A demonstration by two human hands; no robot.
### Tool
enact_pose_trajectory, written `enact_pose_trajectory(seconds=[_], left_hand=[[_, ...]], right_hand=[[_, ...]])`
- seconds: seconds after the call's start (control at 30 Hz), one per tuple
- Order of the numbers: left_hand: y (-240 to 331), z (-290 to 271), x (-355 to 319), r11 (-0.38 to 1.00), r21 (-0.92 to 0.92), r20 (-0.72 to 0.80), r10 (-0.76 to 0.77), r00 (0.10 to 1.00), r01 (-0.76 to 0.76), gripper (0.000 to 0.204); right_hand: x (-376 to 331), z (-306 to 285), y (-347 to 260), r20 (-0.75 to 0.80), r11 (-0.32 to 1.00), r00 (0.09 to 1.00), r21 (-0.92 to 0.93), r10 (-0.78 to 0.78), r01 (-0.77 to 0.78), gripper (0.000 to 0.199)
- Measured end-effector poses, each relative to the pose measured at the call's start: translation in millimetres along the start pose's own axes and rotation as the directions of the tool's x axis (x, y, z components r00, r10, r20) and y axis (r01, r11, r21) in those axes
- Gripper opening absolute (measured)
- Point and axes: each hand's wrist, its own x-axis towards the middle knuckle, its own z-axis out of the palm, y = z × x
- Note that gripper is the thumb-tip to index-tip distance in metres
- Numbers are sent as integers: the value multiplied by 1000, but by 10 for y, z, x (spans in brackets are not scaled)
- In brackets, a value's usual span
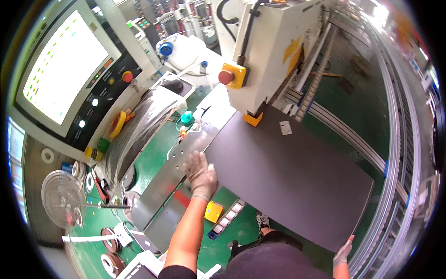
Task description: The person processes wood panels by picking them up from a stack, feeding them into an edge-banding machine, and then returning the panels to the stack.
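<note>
A large dark grey flat panel (288,172) lies under the head of a white machine (265,56), its near part reaching toward my body. My left hand (200,176), in a pale glove, rests with fingers stretched out on the metal work surface (167,193), against the panel's left edge. At the panel's near right corner, my right hand (343,255), also gloved, grips the edge; part of its fingers is hidden. An orange block (253,119) sits below the machine head at the panel's far edge. A small pale plate with holes (285,128) lies on the panel.
A red stop button (226,77) is on the machine. To the left are a lit screen (65,65), a fan (62,199) and rolls of tape (118,124). Metal rails (395,139) curve along the right. A yellow box (213,211) is below my left hand.
</note>
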Motion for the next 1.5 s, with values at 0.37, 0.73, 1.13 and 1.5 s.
enact_pose_trajectory(seconds=[0.37, 0.73, 1.13, 1.5], left_hand=[[817, 197, 517, 992, -113, 97, -39, 994, 50, 73], [-702, -412, -2652, 897, -356, 277, -165, 947, 261, 46], [-1422, -862, -7517, -736, -432, -31, -566, -824, 522, 75], [-1044, -659, -7641, -358, -284, -33, -923, -382, 889, 102]], right_hand=[[630, 686, -910, 40, 884, 999, -465, -30, 45, 72], [636, 1478, 283, 235, 985, 972, -171, 33, 8, 63], [-1613, 3225, 1208, 824, 588, 127, -493, 552, 642, 27], [-5189, 3235, 3168, 173, 363, -699, 755, 694, 546, 49]])
